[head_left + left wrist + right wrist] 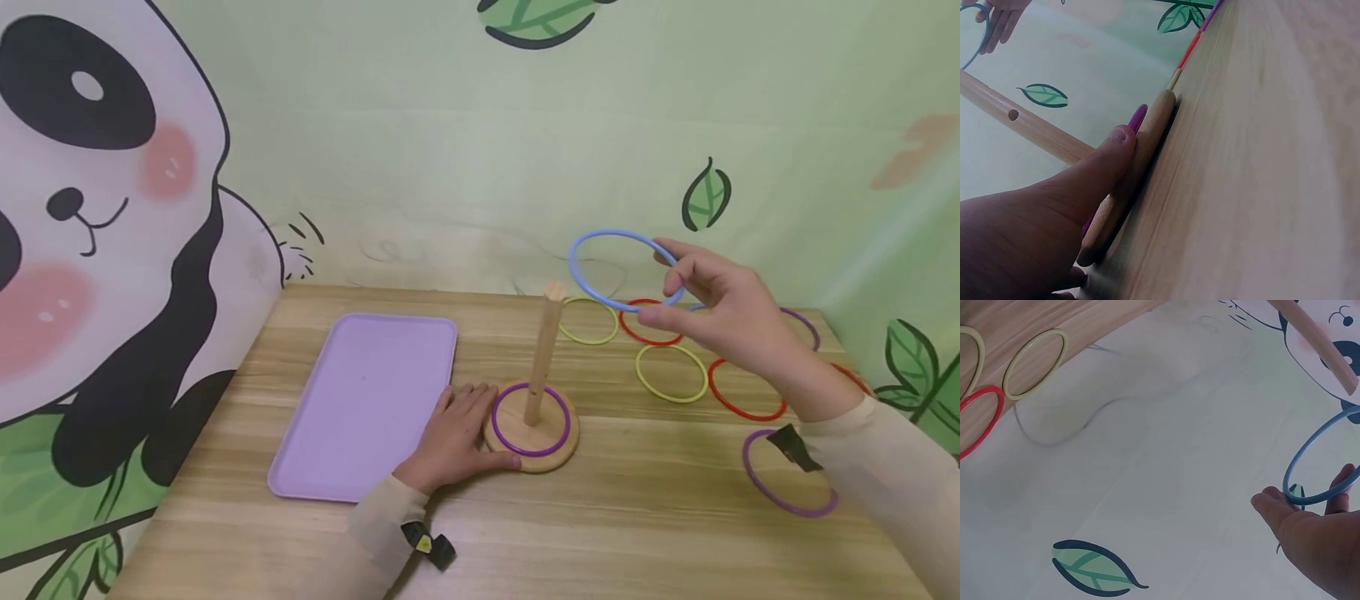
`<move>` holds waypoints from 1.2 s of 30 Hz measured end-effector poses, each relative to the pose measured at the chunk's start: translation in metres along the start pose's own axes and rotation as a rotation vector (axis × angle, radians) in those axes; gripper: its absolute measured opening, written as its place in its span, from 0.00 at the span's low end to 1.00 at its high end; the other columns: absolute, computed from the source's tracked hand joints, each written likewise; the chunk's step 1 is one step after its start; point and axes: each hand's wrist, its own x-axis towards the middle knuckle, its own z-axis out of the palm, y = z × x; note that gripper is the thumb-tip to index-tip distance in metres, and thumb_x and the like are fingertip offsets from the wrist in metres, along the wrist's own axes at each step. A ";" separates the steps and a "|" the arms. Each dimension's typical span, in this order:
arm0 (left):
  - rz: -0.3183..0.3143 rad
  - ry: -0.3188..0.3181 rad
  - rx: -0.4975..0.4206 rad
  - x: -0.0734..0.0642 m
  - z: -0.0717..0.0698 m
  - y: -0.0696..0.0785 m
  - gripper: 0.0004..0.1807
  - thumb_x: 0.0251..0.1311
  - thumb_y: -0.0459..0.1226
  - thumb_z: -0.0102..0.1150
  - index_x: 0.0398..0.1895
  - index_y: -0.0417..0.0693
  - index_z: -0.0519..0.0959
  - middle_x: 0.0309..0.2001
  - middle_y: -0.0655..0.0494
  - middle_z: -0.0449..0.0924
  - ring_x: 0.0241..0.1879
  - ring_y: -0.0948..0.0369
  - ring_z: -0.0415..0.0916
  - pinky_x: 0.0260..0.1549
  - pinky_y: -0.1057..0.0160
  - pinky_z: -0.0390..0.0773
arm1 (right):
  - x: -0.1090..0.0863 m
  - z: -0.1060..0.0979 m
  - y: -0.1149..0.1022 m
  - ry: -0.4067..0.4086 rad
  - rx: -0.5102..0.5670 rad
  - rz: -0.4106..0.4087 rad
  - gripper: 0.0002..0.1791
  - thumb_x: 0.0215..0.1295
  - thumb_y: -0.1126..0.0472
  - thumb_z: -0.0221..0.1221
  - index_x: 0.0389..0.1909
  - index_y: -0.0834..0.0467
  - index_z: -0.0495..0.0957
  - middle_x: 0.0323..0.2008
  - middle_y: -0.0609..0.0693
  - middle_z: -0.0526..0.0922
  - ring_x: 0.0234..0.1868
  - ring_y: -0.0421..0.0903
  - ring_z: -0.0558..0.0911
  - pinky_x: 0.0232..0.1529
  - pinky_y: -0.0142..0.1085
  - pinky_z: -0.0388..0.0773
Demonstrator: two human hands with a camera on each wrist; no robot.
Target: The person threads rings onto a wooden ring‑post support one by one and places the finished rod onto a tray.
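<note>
In the head view, my right hand pinches a light blue ring between thumb and fingers. The ring is tilted in the air, above and to the right of the peg top. The right wrist view shows the same blue ring at the fingertips. My left hand holds the left side of the round base of a wooden peg stand, its thumb at the near edge. A purple ring lies on that base around the upright peg. In the left wrist view, the thumb presses at the base rim.
A lilac tray lies left of the stand. Flat on the table to the right are several rings, among them a yellow ring, a red ring and a purple ring. A printed panda backdrop stands behind the table.
</note>
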 end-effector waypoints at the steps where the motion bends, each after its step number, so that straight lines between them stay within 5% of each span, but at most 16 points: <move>1: -0.002 0.002 0.002 -0.001 -0.001 0.000 0.65 0.53 0.70 0.70 0.83 0.40 0.58 0.80 0.40 0.60 0.81 0.41 0.53 0.80 0.41 0.39 | 0.001 0.001 0.000 -0.002 0.010 -0.006 0.17 0.61 0.69 0.75 0.36 0.67 0.73 0.76 0.57 0.71 0.76 0.53 0.71 0.68 0.23 0.69; 23: 0.001 -0.014 -0.014 -0.001 -0.002 -0.001 0.64 0.55 0.69 0.70 0.82 0.37 0.59 0.80 0.38 0.59 0.81 0.40 0.51 0.80 0.39 0.40 | 0.012 0.026 -0.012 -0.071 0.144 -0.102 0.17 0.57 0.73 0.76 0.33 0.65 0.73 0.74 0.60 0.71 0.76 0.61 0.70 0.72 0.29 0.67; 36: -0.002 -0.018 -0.010 -0.002 -0.003 0.001 0.64 0.54 0.70 0.70 0.82 0.37 0.59 0.81 0.38 0.59 0.81 0.40 0.51 0.80 0.40 0.40 | 0.012 0.042 -0.004 -0.094 0.102 -0.114 0.17 0.58 0.71 0.76 0.31 0.63 0.74 0.73 0.57 0.73 0.74 0.57 0.72 0.72 0.31 0.69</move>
